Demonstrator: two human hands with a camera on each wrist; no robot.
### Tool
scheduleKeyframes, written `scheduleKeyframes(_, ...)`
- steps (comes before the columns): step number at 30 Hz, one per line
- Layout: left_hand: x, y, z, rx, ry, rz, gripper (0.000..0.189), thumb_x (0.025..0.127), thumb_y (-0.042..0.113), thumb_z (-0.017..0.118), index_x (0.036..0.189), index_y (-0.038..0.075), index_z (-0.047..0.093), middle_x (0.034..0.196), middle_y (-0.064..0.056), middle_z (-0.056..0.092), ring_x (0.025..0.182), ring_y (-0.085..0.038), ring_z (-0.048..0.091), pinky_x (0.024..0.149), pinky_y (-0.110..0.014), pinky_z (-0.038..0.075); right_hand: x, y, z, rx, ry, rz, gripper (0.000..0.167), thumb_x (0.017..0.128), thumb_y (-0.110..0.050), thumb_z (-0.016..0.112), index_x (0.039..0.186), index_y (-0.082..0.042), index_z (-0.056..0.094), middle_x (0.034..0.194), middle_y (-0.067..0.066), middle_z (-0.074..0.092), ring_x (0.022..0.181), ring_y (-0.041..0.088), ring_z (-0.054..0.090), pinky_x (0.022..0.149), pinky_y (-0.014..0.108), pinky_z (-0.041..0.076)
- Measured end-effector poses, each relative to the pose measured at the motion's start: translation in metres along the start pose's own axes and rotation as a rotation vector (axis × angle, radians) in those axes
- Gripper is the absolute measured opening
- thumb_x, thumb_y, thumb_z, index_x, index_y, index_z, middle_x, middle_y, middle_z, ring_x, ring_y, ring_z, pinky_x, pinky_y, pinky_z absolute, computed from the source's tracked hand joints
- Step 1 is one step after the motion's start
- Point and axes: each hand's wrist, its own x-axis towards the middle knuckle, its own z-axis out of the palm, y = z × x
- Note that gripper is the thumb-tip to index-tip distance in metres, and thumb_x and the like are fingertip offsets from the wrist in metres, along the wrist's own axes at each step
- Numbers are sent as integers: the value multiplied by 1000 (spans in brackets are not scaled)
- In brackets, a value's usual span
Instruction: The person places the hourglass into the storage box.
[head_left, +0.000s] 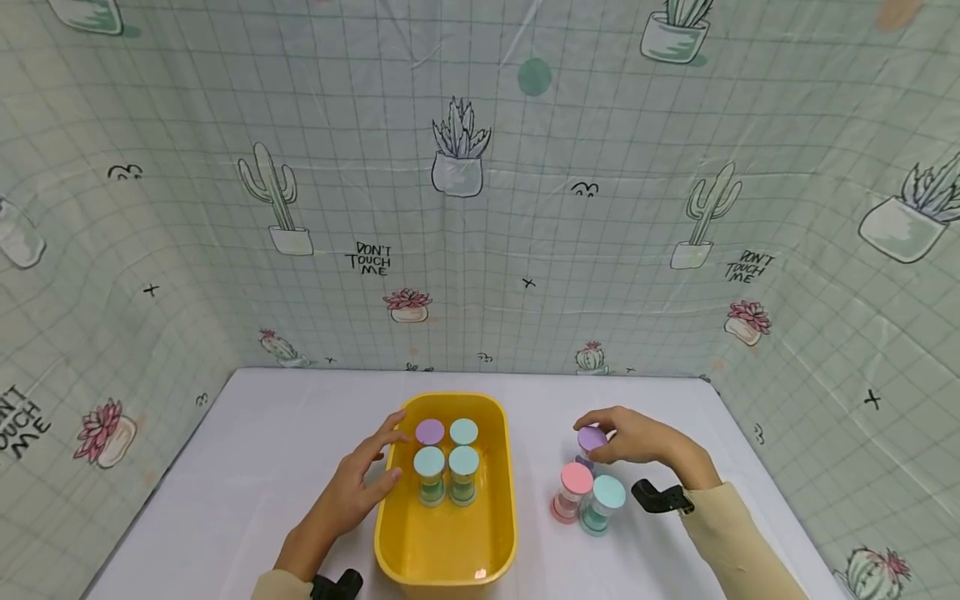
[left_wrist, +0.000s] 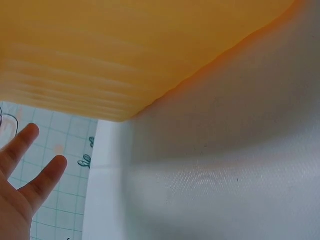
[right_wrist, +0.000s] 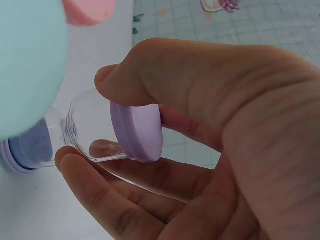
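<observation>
My right hand (head_left: 637,437) grips a purple-capped sand timer (head_left: 591,438) on the right of the table. In the right wrist view the thumb and fingers lie around the timer's clear upper bulb (right_wrist: 92,117), with purple sand at its far end. Close by stand a pink sand timer (head_left: 576,480) and a teal one (head_left: 608,493). My left hand (head_left: 347,487) is at the left rim of a yellow bin (head_left: 512,508), fingers spread and a few reaching over the edge. Inside the bin stand a purple timer (head_left: 430,432) and three teal ones (head_left: 463,462), grouped toward the far end.
A white table (head_left: 277,450) carries everything, with the bin left of the loose timers. Behind and on both sides hangs a gridded cloth (head_left: 487,233) printed with potted cacti. Each wrist wears a black camera (head_left: 660,497).
</observation>
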Motion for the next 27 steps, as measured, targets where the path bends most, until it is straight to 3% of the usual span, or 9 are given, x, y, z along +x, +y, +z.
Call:
scheduleKeyframes(8, 2, 1, -1, -18, -6, -1, 36, 97, 13, 61, 133, 19, 59, 165, -9, 39, 145, -41, 44, 97, -61, 53, 4, -16, -10, 1, 28, -48, 46, 91, -19, 74, 134, -9, 63, 120, 12, 68, 98, 23, 70, 79, 35, 59)
scheduleKeyframes(18, 0, 0, -1, -37, -7, -4, 33, 99, 19, 60, 132, 19, 59, 166, -10, 38, 146, -43, 42, 98, -63, 51, 3, -45, -23, -33, 45, -119, 40, 92, -17, 71, 130, -8, 62, 110, 9, 69, 88, 17, 69, 75, 29, 57)
scheduleKeyframes(27, 0, 2, -1, -31, -3, -26, 35, 97, 15, 61, 132, 20, 60, 166, -9, 38, 147, -41, 42, 100, -64, 50, 0, -74, -34, -87, 67, -181, 40, 93, -17, 70, 131, -11, 62, 105, 7, 68, 79, 13, 65, 70, 27, 55)
